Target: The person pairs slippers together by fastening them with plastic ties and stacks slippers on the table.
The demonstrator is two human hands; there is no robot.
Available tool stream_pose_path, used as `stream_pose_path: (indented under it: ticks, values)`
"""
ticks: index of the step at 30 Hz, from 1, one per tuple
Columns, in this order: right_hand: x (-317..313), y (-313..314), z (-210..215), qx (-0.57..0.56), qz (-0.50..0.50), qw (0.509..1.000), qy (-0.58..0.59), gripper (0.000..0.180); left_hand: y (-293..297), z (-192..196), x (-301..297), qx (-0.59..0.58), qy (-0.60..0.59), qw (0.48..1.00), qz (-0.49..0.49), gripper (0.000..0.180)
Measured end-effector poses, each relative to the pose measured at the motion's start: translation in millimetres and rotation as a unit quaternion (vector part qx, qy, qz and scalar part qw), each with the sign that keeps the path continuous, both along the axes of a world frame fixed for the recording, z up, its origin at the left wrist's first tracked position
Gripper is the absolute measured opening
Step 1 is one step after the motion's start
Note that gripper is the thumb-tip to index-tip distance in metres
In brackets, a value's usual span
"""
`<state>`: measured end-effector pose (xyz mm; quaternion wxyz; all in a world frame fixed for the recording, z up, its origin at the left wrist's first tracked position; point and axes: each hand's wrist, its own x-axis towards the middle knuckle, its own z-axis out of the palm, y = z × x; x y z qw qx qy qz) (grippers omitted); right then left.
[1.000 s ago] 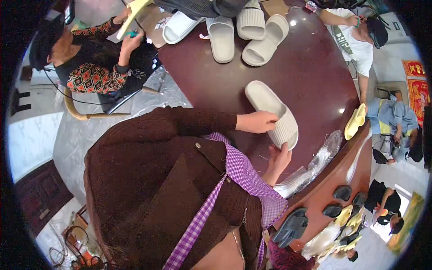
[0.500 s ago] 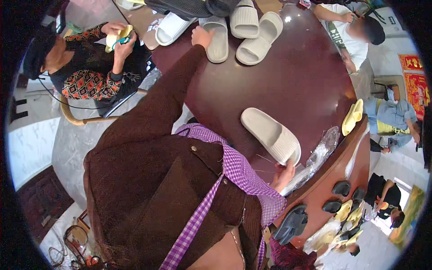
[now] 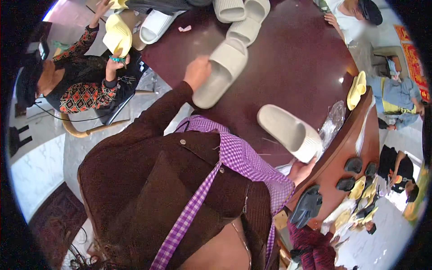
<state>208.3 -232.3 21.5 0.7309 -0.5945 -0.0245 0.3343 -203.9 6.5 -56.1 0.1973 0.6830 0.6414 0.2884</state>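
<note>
My left hand grips the side of a beige slide slipper and holds it over the near left part of the dark red table. Its ribbed strap points away from me. At the right, my right hand has hold of the toe end of another beige slide slipper, whose heel points toward the far left. Part of that hand's fingers is hidden beneath the slipper. Two more beige slippers, one upper and one lower, lie at the far edge.
A white slipper and dark slippers lie at the far left. Crumpled clear plastic and a yellow pair of slippers are by the right edge. A co-worker at the left handles yellow slippers. Black slippers are at the lower right.
My left hand has drawn its slipper nearer, away from the group at the far edge, and turned it. The right hand and its slipper appear slightly farther right.
</note>
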Motion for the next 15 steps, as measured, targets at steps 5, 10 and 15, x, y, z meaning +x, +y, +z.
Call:
stream_pose_path:
  ticks: [5,10,15]
  values:
    - [3.4,32.4,37.5,0.005,0.036,0.999,-0.031,0.052,-21.1,8.0,86.8,-0.001,-0.069,0.984,-0.164,0.025]
    - [-4.8,75.4,79.9,0.024,0.073,0.994,-0.08,0.049,-30.5,-16.5,138.2,-0.093,-0.249,0.917,-0.296,0.031]
    - [3.6,80.0,58.9,-0.001,0.079,0.99,-0.12,0.045,-23.9,25.3,99.9,-0.396,-0.435,0.79,-0.174,0.039]
